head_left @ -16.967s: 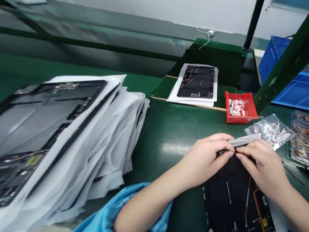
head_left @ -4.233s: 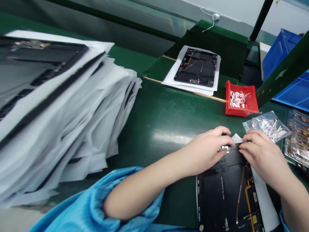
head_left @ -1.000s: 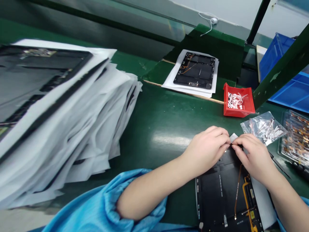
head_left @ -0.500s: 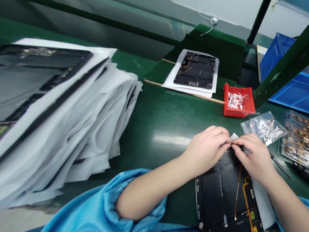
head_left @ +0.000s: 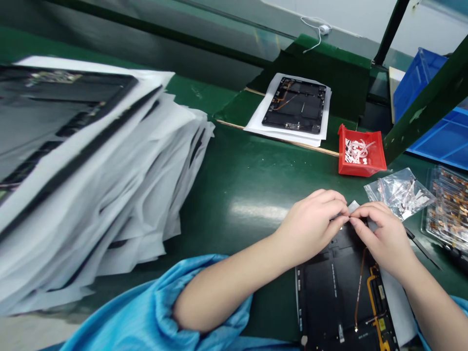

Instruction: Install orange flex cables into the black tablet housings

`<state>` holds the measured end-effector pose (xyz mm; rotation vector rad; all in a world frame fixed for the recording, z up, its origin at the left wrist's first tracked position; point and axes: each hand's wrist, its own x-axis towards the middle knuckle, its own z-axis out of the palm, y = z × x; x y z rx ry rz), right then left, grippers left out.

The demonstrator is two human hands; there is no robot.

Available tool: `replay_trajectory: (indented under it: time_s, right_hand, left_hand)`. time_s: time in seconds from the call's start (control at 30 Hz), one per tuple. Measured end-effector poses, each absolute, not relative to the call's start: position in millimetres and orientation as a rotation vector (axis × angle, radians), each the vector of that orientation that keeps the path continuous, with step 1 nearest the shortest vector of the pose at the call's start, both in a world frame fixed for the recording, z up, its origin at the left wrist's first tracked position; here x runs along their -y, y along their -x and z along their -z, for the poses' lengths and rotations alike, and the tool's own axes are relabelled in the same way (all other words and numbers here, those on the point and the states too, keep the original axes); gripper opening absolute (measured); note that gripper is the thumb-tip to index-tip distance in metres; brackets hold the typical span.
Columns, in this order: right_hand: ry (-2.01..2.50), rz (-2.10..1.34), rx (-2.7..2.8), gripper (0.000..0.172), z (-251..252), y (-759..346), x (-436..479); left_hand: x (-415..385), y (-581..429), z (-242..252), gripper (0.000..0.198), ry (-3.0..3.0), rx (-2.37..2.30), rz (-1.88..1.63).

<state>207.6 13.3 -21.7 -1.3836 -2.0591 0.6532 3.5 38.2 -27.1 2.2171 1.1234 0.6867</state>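
- Little has shifted since a moment ago: our left hand [head_left: 314, 225] and right hand [head_left: 383, 236] stay fingertip to fingertip at the far edge of the black tablet chassis [head_left: 338, 297].
- Each hand has thumb and forefinger pinched together on what seems a small part [head_left: 345, 221], too small for us to be sure.
- The chassis lies flat on a white sheet [head_left: 397, 302], near right on the green bench [head_left: 237, 185].
- A red bin [head_left: 361, 158] and a clear bag [head_left: 400, 192] sit beyond our hands, and a leaning stack [head_left: 91, 170] fills the left.

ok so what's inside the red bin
The red plastic bin holds a loose heap of small white strips, some curled. Its near wall and the heap hide the bin's floor, so anything beneath cannot be seen.
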Motion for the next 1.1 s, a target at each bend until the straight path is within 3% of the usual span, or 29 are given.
replay_trajectory:
  time_s: [0.23, 0.43, 0.57, 0.63, 0.97, 1.1]
  right_hand:
    - [1.396, -0.67, 2.043, 0.009, 20, -207, -12]
    - [1.408, -0.548, 2.15, 0.012, 18, -213, -15]
    - [1.376, -0.469, 2.25, 0.015, 20, -214, -16]
    - [1.349, -0.436, 2.285, 0.015, 21, -214, -15]
    - [1.28, -0.332, 2.357, 0.017, 15, -212, -12]
    - [1.263, -0.297, 2.321, 0.017, 11, -211, -11]
  left_hand:
    - [-41, -1, 23, 0.01, -2.235, -1.132, -0.586]
    - [-44, 2, 16, 0.033, -2.182, -1.285, -0.314]
    - [-51, 8, 8, 0.02, -2.172, -1.332, -0.082]
    - [-53, 11, 6, 0.024, -2.21, -1.311, -0.011]
    - [-50, 12, 4, 0.033, -2.13, -1.234, -0.114]
    - [-51, 11, -1, 0.027, -1.932, -1.194, -0.186]
